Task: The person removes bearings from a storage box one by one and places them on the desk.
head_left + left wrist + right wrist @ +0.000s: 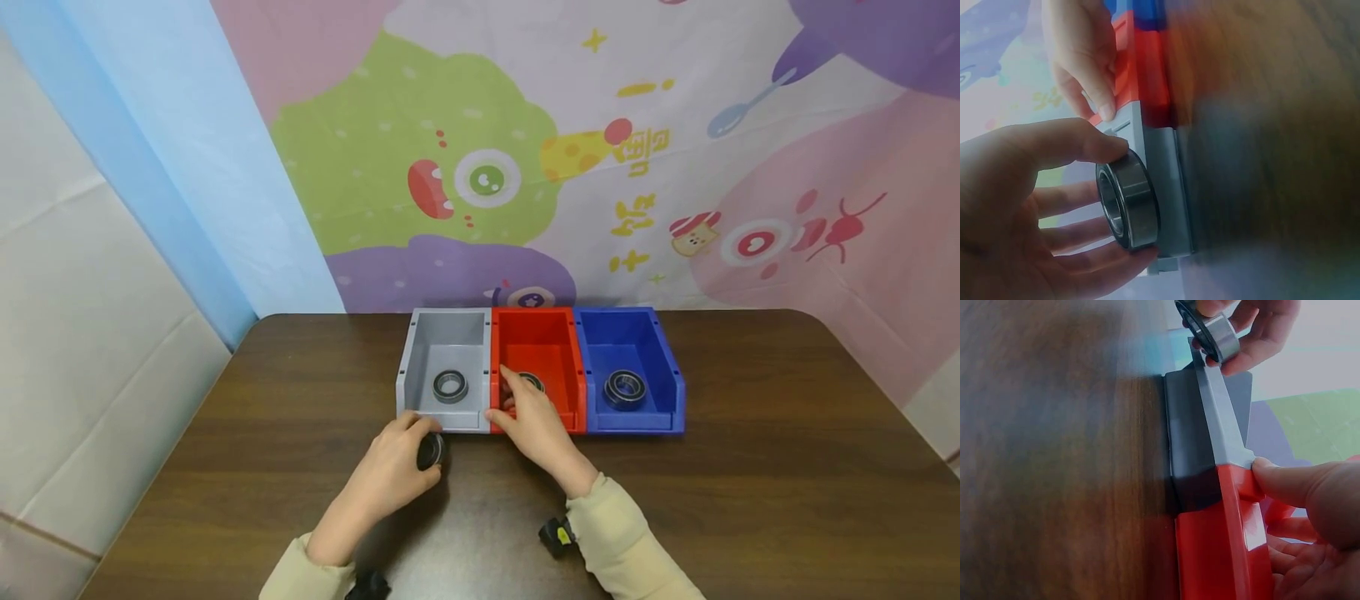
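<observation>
My left hand holds a ball bearing on edge, thumb on one side and fingers on the other, just in front of the grey bin. My right hand grips the red bin at its front left edge, the thumb touching where it meets the grey bin. Its other fingers reach inside the red bin and are partly hidden. Behind that hand, a bearing lies in the red bin, partly covered. Another bearing lies flat in the grey bin.
The blue bin stands against the red bin's right side and holds a bearing. All three bins stand in a row at the back of the brown wooden table, before a cartoon-printed cloth.
</observation>
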The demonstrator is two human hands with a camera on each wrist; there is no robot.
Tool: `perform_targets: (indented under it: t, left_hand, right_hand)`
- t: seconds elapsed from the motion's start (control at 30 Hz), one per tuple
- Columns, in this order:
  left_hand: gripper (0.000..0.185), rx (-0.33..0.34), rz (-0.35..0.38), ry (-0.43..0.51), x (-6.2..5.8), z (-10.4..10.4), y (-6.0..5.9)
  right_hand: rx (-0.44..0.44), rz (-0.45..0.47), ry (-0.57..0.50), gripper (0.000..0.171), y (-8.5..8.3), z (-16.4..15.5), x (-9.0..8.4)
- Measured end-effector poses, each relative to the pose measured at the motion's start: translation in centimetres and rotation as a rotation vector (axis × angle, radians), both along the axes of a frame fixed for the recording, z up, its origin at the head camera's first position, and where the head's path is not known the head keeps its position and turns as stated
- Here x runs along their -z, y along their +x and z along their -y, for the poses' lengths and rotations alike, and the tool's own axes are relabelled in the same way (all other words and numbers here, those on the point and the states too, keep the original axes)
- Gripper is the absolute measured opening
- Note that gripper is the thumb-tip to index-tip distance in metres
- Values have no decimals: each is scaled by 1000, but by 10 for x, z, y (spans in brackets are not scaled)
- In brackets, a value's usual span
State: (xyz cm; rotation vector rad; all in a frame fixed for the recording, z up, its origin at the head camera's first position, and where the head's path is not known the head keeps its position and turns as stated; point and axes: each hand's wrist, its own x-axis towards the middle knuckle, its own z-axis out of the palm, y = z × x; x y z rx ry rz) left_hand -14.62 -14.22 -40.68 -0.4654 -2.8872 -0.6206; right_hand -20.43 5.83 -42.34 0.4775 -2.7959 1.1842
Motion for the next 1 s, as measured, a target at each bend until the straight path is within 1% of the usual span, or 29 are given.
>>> perform_targets:
  t: [0.2, 0.43, 0.5, 0.67, 0.77, 0.9, 1.0]
  left_hand:
    - [38, 37, 2, -4, 0, 0, 3]
    - [36, 80, 48, -38, 2, 1, 4]
    - [35, 102, 59, -39, 3, 2, 4]
    - [38, 157, 96, -49, 3, 4, 3]
    - [41, 172, 116, -58, 3, 5, 3]
    - [42, 188, 122, -70, 3, 5, 3]
    - [42, 196, 111, -83, 5, 6, 2]
  right_hand:
    - [1, 2, 1, 67, 0, 0, 0]
    - [-5, -3, -5, 67, 0, -1, -1]
    - [-5, -6, -7, 67, 0, -1, -1]
    - [-5, -9, -9, 67, -1, -1, 0]
    - [-5, -11, -3, 67, -1, -1, 1]
    - [-6, -16, 3, 67, -1, -1, 2]
    - [-5, -27, 7, 67, 0, -1, 1]
